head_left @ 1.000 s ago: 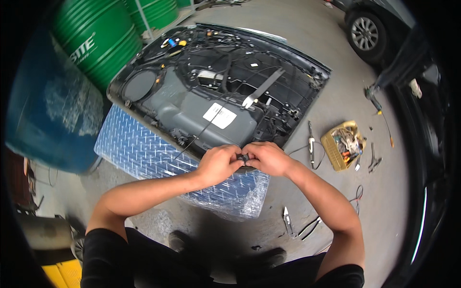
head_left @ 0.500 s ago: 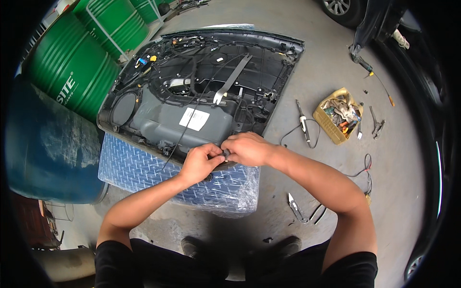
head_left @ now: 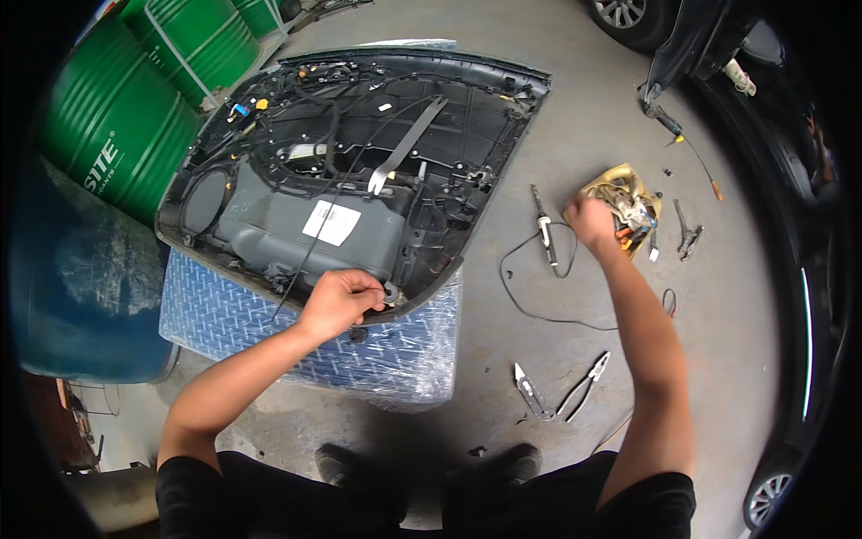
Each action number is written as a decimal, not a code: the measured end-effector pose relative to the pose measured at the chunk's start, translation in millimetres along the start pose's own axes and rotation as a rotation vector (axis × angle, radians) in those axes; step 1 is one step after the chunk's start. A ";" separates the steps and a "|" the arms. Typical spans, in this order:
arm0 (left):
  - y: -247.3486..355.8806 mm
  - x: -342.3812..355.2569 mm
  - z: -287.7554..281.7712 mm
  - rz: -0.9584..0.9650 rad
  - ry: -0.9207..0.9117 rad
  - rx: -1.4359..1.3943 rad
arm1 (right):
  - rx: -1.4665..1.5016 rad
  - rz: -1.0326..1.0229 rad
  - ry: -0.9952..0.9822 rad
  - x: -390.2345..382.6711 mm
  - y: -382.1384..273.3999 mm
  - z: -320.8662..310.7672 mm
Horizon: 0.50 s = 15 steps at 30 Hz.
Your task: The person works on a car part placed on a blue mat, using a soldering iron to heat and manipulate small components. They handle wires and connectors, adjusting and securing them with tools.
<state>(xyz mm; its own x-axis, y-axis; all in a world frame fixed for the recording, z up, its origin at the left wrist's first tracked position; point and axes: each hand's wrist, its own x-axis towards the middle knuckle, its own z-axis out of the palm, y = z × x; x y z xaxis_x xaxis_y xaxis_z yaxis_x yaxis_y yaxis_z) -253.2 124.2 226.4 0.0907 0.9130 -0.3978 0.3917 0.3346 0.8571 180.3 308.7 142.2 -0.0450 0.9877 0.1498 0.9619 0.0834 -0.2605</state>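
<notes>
A black car door trim panel lies with its inner side up on a plastic-wrapped, blue-patterned block. At its near edge my left hand is closed in a pinch, fingertips on a small grey round part. Away to the right, my right hand is over the near-left side of a yellow cut-open container full of tools and gloves. Motion blurs that hand and its fingers are hidden, so what it grips does not show. A flat metal pry bar rests across the panel.
On the floor lie a white-and-black corded tool, a utility knife, pliers and a dark metal tool. Green drums and a blue drum stand at left. A black car is at right.
My right hand has left the panel's near edge and moved right to the yellow container. My left hand stays pinched at the grey part. The whole view has shifted slightly.
</notes>
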 end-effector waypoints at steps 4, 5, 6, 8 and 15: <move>9.4 3.5 -5.0 -0.066 -0.060 -0.064 | -0.174 0.040 -0.268 -12.3 14.5 37.0; 13.2 0.1 -10.8 -0.095 -0.073 -0.061 | -0.173 0.045 -0.334 -16.1 3.8 43.1; 19.4 -1.7 -15.0 -0.119 -0.092 -0.062 | -0.176 0.064 -0.371 -17.7 3.0 51.8; 21.5 -4.1 -25.3 -0.114 -0.138 -0.059 | -0.166 0.085 -0.410 -20.5 -1.4 65.2; 30.6 -8.5 -35.4 -0.027 -0.159 0.015 | -0.191 0.215 -0.443 -28.9 5.5 110.4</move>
<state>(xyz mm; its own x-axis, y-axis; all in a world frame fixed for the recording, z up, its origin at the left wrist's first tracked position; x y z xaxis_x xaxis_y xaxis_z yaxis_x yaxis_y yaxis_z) -274.3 135.0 267.6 0.2232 0.8547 -0.4687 0.4098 0.3540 0.8407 157.1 295.3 31.2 0.0886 0.9444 -0.3165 0.9921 -0.1119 -0.0560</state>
